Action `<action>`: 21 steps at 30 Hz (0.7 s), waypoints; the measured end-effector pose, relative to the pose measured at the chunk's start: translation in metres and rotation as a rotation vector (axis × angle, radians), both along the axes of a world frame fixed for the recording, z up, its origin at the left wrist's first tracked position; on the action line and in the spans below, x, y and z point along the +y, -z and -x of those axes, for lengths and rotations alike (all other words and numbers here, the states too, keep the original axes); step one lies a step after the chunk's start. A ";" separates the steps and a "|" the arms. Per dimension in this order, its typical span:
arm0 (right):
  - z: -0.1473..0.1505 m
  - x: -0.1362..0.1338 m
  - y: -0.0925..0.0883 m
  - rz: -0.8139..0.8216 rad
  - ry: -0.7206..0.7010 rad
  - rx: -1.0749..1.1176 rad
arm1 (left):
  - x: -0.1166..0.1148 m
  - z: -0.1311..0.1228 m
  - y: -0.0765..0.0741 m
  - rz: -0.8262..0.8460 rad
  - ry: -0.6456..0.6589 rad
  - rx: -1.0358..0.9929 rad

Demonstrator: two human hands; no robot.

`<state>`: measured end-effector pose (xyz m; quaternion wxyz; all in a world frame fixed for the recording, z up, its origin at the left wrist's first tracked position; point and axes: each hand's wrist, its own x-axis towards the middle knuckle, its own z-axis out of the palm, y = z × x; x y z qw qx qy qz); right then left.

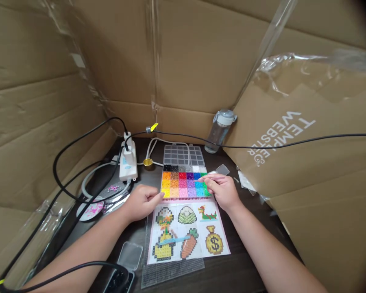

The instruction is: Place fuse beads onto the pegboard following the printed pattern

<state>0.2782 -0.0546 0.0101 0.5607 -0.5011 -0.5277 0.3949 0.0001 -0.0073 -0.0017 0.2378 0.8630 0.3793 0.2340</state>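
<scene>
My right hand [221, 190] pinches a thin pink pair of tweezers [205, 178], its tip over the purple and blue part of a sorted bead box [173, 184]. That box is split into compartments of small beads in many colours. At its left front corner rests my left hand [144, 200], fingers curled and thumb stretched to the box edge; nothing shows in it. Below the box lies a pattern sheet [201, 244] with pixel pictures, among them a carrot, a money bag and a dragon. A clear pegboard [171, 274] sits partly under the sheet.
Behind the box lies its clear compartment lid [184, 155]. A water bottle [220, 130] leans at the back right, and a power strip [128, 160] stands left with black cables. Nearby are a small gold bowl [147, 163] and an open small case [118, 280]. Cardboard walls [195, 61] enclose the table.
</scene>
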 end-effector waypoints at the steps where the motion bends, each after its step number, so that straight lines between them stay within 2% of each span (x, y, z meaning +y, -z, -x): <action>1: 0.002 0.003 -0.005 -0.017 0.037 -0.028 | 0.000 0.000 0.000 -0.001 -0.004 -0.001; 5: 0.017 0.018 -0.015 -0.098 0.150 -0.154 | -0.001 0.001 0.000 0.007 -0.016 -0.010; 9: 0.035 0.027 -0.002 -0.196 0.214 -0.224 | -0.001 0.000 0.001 0.026 -0.016 -0.024; 14: 0.043 0.029 0.014 -0.290 0.185 -0.328 | 0.000 -0.001 0.003 0.018 -0.017 -0.017; 17: 0.038 0.026 0.011 -0.276 0.213 -0.301 | 0.000 -0.001 0.004 0.021 -0.022 -0.008; 21: 0.029 0.016 0.000 -0.155 0.197 -0.219 | 0.000 -0.001 0.004 0.024 -0.030 -0.004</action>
